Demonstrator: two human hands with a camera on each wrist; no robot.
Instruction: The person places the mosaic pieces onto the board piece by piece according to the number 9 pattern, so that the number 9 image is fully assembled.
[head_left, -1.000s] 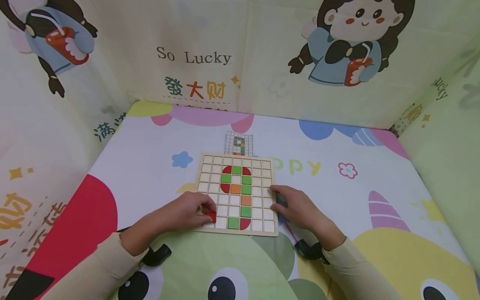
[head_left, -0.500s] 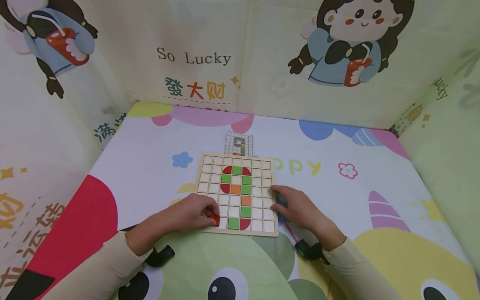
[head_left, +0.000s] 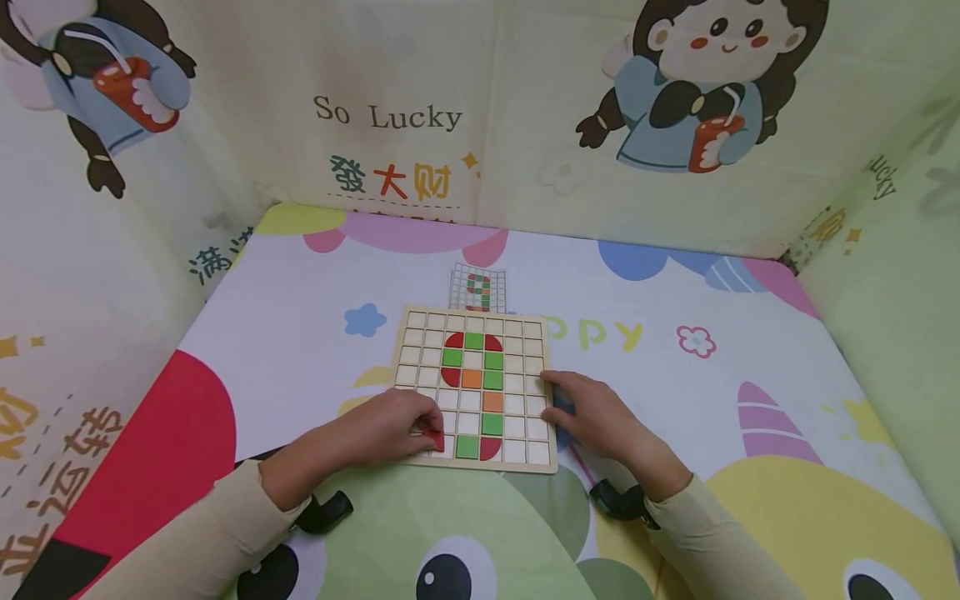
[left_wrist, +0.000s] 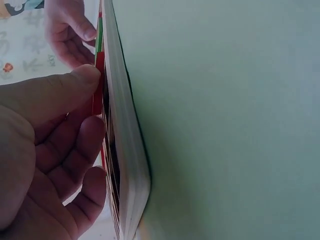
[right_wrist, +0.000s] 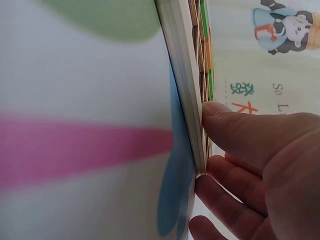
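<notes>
My left hand (head_left: 393, 427) pinches a small red tile (head_left: 437, 442) between thumb and fingers, over the near row of a wooden grid board (head_left: 480, 468). In the left wrist view the red tile (left_wrist: 98, 102) appears edge-on under the thumb tip. To its right on the board sit a green square tile (head_left: 467, 447) and a red rounded tile (head_left: 490, 448). More green, orange and red tiles form a 9-like figure above. My right hand (head_left: 600, 417) rests its thumb and index finger on the board's right edge; the right wrist view shows the thumb (right_wrist: 220, 112) touching the rim.
Behind the board lies a printed pattern card (head_left: 477, 283) with a similar coloured figure, partly covered by the board's far edge. A colourful patterned cloth (head_left: 637, 283) covers the table. Printed fabric walls (head_left: 525, 83) stand at the back and both sides.
My left hand has slid a little to the right along the near row with the red tile, closer to the green square. My right hand has stayed at the board's edge.
</notes>
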